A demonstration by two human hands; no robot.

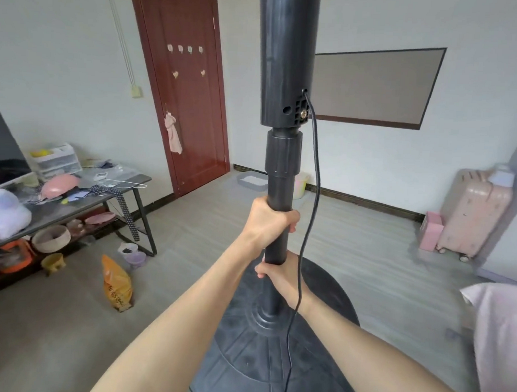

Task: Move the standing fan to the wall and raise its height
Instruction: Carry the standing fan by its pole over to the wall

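The black standing fan fills the middle of the head view, its pole (pixel 276 241) running up to a ribbed height collar (pixel 283 152) and a thick upper housing (pixel 285 57). The fan head is out of view above. Its round base (pixel 244 352) lies just below my arms; whether it rests on the floor I cannot tell. My left hand (pixel 269 221) is wrapped around the pole below the collar. Lower down, my right hand (pixel 280 278) grips the pole above the base. A black power cord (pixel 310 204) hangs from the housing across my right wrist. The pale wall (pixel 371 153) stands beyond.
A cluttered table (pixel 73 208) with bowls and a shelf beneath stands at the left. An orange bag (pixel 117 284) and a small purple bin (pixel 134 258) sit on the floor near it. A red door (pixel 191 89) is behind. A pink suitcase (pixel 472 214) stands at the right.
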